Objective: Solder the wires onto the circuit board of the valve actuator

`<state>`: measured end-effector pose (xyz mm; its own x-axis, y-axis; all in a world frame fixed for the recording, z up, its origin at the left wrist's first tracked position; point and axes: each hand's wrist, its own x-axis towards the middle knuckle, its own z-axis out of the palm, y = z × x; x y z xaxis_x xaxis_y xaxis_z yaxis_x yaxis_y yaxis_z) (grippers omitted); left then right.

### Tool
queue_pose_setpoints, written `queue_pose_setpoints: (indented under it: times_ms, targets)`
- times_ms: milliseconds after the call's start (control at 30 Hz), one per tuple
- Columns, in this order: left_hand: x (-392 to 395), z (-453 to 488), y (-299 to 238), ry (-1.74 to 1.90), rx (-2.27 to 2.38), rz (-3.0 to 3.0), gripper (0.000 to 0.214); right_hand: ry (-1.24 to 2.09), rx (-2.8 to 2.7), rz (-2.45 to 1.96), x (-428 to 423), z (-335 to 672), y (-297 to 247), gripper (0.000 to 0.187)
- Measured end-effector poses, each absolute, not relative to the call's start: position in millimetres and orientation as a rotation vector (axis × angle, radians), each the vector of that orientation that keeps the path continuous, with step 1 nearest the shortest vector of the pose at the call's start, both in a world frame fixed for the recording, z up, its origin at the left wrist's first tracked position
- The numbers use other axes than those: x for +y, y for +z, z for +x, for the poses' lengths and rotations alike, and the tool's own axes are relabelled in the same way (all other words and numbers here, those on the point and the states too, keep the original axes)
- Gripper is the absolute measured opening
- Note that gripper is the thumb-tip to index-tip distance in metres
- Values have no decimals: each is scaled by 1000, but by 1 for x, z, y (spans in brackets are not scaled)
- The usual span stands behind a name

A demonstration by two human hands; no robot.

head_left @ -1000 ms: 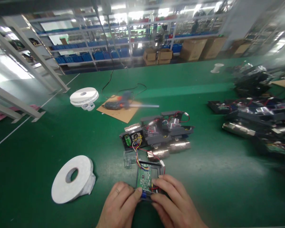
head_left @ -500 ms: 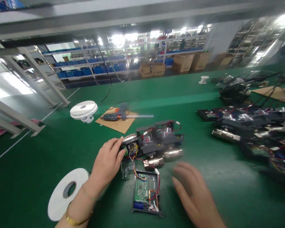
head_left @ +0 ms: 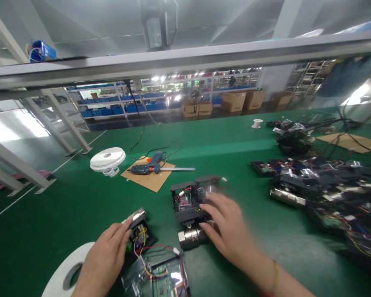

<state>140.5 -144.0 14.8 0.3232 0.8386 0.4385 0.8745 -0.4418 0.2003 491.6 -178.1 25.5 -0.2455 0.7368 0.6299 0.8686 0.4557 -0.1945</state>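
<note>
My left hand [head_left: 106, 253] grips the side of a black plastic housing [head_left: 140, 235] with a metal cylinder at its top and yellow, red and white wires. Those wires run to an open black case with a green circuit board [head_left: 162, 284], cut off by the bottom edge and partly under a clear plastic piece. My right hand [head_left: 227, 231] is closed around the right part of a pair of black housings [head_left: 185, 200] with wires inside. Beneath its thumb lies a shiny metal cylinder [head_left: 191, 238]. The hand hides part of the right housing.
A glue gun [head_left: 154, 165] lies on a cardboard piece [head_left: 148, 181]. White rolls of tape [head_left: 107, 156] sit at left, and a larger white roll [head_left: 57, 276] is near my left forearm. Several similar housings [head_left: 297, 177] crowd the right. A white spool [head_left: 257, 123] stands farther back.
The left housing has come away from the other two, towards me and left, in my left hand. The circuit-board case shifted left and nearer. My right hand moved from the table onto the paired housings.
</note>
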Motion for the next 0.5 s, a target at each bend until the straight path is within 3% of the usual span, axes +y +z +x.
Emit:
queue_pose_setpoints:
  times_ms: [200,367,500]
  targets:
    - [-119,132,29,-668,-2029,-2439,60,-226,-2164,-1298,-152,482,28,16]
    - [-90,126,44,-463,-2419,-2199,64,-261,-2199,-1303,-152,488,28,16]
    - [-78,109,25,-519,-2410,-2054,62,-273,-2228,-1306,-158,497,33,15]
